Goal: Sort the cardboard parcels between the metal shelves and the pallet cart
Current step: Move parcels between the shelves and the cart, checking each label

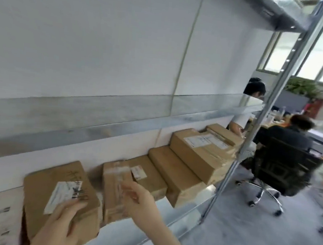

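A row of brown cardboard parcels stands on a metal shelf [192,205] against the white wall. My left hand [64,221] rests flat on the front of the leftmost parcel [41,188], just under its white label. My right hand [138,198] reaches toward a narrow taped parcel [114,184], fingers apart and blurred, at its right edge; I cannot tell whether it grips it. Further right lie a labelled parcel [148,176], a plain long one [174,172] and a taller stack [201,153]. The pallet cart is out of view.
An upper metal shelf [98,115] runs above the parcels and a steel upright [253,130] stands at the right end. Beyond it two people sit at desks, one on a black wheeled chair [281,172]. Grey floor spreads at the lower right.
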### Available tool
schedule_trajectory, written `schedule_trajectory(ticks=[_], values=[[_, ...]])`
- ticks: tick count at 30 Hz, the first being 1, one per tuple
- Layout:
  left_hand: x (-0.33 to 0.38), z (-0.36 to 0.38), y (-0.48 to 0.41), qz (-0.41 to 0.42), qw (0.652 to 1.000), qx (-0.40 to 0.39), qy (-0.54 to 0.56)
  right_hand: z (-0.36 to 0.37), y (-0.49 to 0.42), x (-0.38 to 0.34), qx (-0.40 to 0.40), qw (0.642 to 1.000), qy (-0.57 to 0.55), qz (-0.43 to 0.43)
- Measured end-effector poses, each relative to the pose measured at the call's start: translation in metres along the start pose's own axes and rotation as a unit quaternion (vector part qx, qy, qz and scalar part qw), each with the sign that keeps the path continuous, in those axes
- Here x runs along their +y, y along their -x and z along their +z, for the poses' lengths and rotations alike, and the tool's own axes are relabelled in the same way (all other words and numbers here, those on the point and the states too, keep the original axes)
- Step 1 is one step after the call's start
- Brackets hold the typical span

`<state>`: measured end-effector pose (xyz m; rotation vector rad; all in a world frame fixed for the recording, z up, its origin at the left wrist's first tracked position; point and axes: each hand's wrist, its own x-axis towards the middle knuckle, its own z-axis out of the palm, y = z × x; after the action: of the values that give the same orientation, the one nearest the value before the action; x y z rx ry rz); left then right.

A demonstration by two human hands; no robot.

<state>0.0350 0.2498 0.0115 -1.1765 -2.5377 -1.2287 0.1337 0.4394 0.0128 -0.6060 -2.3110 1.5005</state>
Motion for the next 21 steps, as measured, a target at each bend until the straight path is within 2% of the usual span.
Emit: schedule_trajectory(ticks=[1, 2, 4, 11, 16, 21], values=[[0.017, 0.021, -0.010, -0.001, 1.000, -0.004, -0.024, -0.025, 0.001, 0.010, 0.022, 1.000, 0.000, 0.001], [0.039, 0.042, -0.019, -0.050, 0.998, -0.029, -0.031, -0.050, 0.002, 0.019, 0.038, 0.999, 0.002, -0.002], [0.070, 0.084, -0.042, -0.060, 0.998, -0.004, -0.017, -0.099, -0.003, 0.036, 0.063, 0.998, 0.009, -0.012], [0.184, 0.226, -0.120, -0.019, 0.999, 0.035, 0.011, -0.282, -0.055, 0.096, 0.104, 0.991, 0.048, -0.073], [0.244, 0.301, -0.167, -0.011, 0.999, 0.045, 0.003, -0.370, -0.108, 0.131, 0.096, 0.985, 0.115, -0.089], [0.257, 0.356, -0.190, -0.089, 0.996, -0.024, -0.013, -0.397, -0.155, 0.168, 0.030, 0.986, 0.152, -0.066]])
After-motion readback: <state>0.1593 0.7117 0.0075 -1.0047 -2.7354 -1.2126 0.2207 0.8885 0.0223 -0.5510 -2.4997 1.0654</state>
